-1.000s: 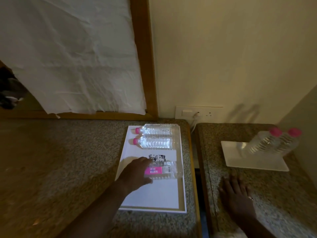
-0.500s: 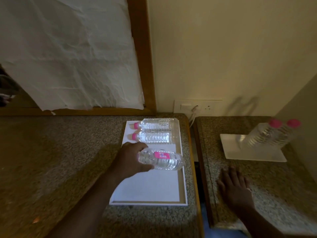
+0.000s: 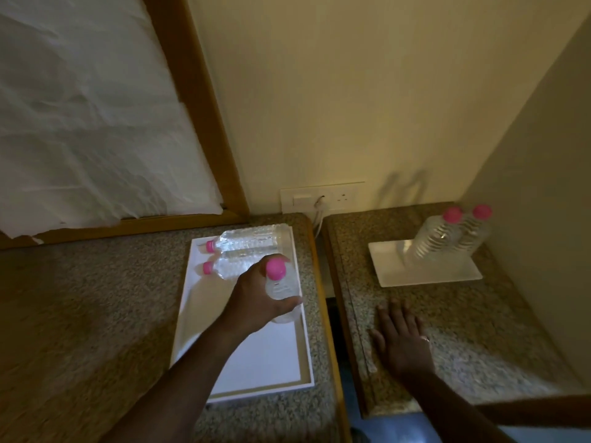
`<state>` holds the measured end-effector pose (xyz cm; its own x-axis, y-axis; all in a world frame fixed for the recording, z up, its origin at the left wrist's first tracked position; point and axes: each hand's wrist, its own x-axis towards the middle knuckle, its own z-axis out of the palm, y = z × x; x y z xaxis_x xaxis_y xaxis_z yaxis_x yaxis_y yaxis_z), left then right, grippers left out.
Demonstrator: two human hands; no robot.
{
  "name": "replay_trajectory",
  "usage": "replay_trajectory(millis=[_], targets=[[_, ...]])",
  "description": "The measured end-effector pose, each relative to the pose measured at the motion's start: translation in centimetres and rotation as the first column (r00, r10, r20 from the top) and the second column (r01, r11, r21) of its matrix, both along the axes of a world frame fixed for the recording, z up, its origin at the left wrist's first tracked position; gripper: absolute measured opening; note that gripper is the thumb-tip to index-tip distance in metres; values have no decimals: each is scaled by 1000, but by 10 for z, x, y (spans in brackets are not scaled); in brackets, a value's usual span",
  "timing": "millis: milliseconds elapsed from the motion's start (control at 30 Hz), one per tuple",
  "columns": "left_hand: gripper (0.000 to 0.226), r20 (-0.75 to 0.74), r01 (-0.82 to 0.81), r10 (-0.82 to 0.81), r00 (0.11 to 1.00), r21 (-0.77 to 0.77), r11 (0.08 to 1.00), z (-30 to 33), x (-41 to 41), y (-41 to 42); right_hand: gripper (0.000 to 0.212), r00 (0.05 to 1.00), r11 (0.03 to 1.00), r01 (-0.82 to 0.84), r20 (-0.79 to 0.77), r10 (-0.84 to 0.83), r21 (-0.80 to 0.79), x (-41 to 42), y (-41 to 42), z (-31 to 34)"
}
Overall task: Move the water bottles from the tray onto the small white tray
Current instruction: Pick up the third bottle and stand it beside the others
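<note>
My left hand (image 3: pixel 256 298) grips a clear water bottle (image 3: pixel 281 287) with a pink cap, held upright above the large white tray (image 3: pixel 265 356). Two more pink-capped bottles lie on their sides at the tray's far end, one (image 3: pixel 252 239) behind the other (image 3: pixel 224 266). On the right counter the small white tray (image 3: pixel 415 270) carries two upright bottles (image 3: pixel 454 233) at its far right corner. My right hand (image 3: pixel 401 338) rests flat on the right counter, fingers spread, in front of the small tray.
A dark gap (image 3: pixel 332 314) separates the left granite counter (image 3: pixel 80 314) from the right one (image 3: pixel 479 330). A wall socket with a cable (image 3: pixel 319 199) sits behind the gap. A wood-framed panel covered in white paper (image 3: pixel 96 107) stands at back left; a wall closes the right side.
My left hand has lifted the bottle from the large tray and turned it from lying sideways to upright. The right hand stays flat on the right counter.
</note>
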<state>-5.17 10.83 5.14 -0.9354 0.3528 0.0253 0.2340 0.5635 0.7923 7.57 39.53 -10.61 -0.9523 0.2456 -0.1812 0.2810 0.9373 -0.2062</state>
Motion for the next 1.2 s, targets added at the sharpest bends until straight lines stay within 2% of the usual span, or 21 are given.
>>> replay_trajectory(millis=[100, 167, 267, 367, 433, 533, 600, 700, 933, 1067, 1200], targets=[[77, 66, -74, 75, 995, -22, 997, -3, -2, -1, 69, 1000, 1000, -2, 6, 3, -26, 0, 1, -2], [74, 88, -126, 130, 988, -53, 991, 2, -6, 1, 68, 1000, 999, -17, 13, 18, -39, 1, 4, 0], [66, 75, -191, 196, 978, -67, 979, 16, -16, 12, 65, 998, 996, -62, -13, 61, -69, 4, 15, 3], [71, 51, -209, 210, 976, -27, 978, 35, -25, 30, 68, 999, 996, -52, -17, 50, -77, 11, 36, 2], [73, 47, -184, 184, 982, 1, 983, 48, -30, 49, 73, 1000, 997, -25, -21, 23, -73, 16, 53, 1], [55, 50, -80, 78, 996, 54, 995, 60, -33, 89, 85, 1000, 998, 3, -25, -4, -63, 21, 80, -1], [53, 56, -15, 12, 998, 56, 998, 58, -36, 120, 88, 999, 999, 22, -43, -24, -46, 24, 97, -2], [63, 75, 29, -31, 997, 26, 999, 46, -40, 172, 88, 997, 998, 54, -52, -55, -28, 28, 119, -4], [60, 15, 110, -109, 994, -39, 993, 12, -50, 247, 88, 997, 998, 45, -66, -48, -54, 24, 131, -12], [55, 69, 141, -138, 988, -34, 990, -3, -52, 266, 88, 995, 996, 47, -82, -52, -72, 24, 132, -17], [74, 88, 144, -136, 987, -96, 985, -13, -56, 274, 87, 994, 996, 47, -92, -54, -71, 24, 132, -19]])
